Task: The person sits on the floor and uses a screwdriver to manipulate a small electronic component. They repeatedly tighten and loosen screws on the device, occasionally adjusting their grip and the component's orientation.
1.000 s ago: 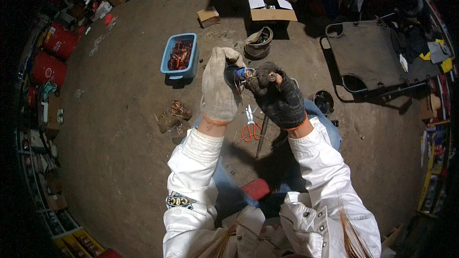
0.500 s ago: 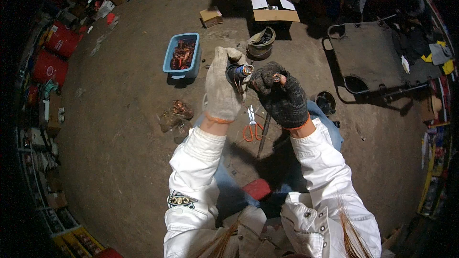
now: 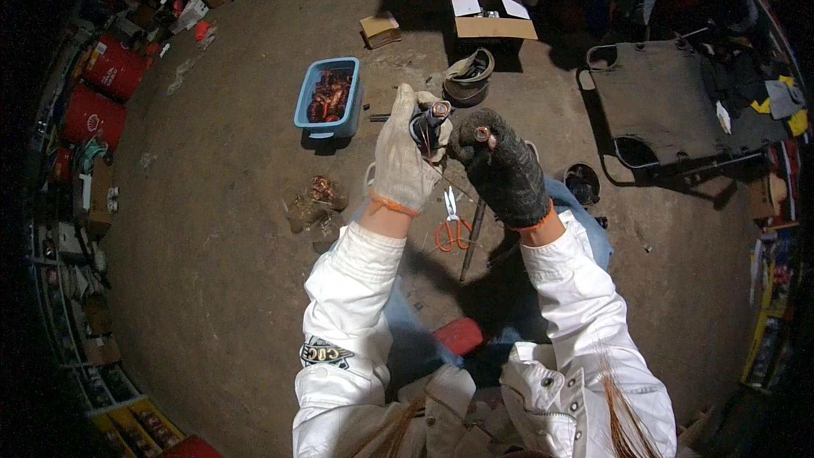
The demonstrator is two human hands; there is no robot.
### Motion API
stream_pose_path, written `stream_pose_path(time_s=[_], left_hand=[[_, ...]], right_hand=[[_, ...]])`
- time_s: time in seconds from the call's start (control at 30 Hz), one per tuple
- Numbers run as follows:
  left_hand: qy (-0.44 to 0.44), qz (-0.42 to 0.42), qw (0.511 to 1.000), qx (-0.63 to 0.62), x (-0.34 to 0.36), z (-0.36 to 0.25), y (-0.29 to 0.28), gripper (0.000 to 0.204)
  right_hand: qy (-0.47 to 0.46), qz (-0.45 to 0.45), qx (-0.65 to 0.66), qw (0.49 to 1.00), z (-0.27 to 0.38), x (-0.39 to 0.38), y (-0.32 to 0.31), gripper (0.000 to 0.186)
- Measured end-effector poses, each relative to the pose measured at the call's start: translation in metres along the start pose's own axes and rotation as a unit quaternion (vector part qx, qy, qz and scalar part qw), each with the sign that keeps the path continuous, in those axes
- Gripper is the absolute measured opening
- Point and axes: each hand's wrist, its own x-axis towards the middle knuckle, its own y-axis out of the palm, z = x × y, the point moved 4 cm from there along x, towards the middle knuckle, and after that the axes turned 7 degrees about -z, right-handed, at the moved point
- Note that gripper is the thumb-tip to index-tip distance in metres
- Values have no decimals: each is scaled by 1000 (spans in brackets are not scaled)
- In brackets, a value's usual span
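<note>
My left hand (image 3: 400, 157), in a pale work glove with an orange cuff, grips a small dark cylindrical part (image 3: 428, 125). Its top end is round and coppery, and thin coppery strands hang at its side. Close by on the right is my right hand (image 3: 504, 165), in a dark knit glove, its fingers curled closed. A small coppery ring-like piece (image 3: 482, 133) shows at its thumb and fingers; the rest of that piece is hidden. Below, on the floor between my legs, lie scissors with orange handles (image 3: 453, 225) beside a dark rod (image 3: 473, 240).
A blue tub (image 3: 356, 97) of coppery coils stands ahead, left. Clear bags with copper scraps (image 3: 319, 203) lie nearer. Farther off are a dark bucket (image 3: 468, 89), a small carton (image 3: 380, 31) and an open cardboard box (image 3: 495, 30). A folding cot (image 3: 649, 102) stands right, red drums (image 3: 91, 114) left.
The part in my left hand has tilted slightly. My right hand has shifted a little, its fingers still curled, and the gap between the hands looks wider. The view has moved slightly.
</note>
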Motion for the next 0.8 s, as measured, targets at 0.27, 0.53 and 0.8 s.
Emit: stream_pose_path(time_s=[0.27, 0.53, 0.8], left_hand=[[-51, -57, 997, 1, 0, 2, -5, 31], [-49, -123, 990, 44, -3, 2, -5, 31], [-58, -80, 994, 40, 2, 4, -12, 32]], right_hand=[[-14, 87, 14, 996, -16, 6, -13, 27], [-70, 41, -196, 977, -11, 4, -12, 24], [8, 2, -61, 998, -14, 6, -10, 31]])
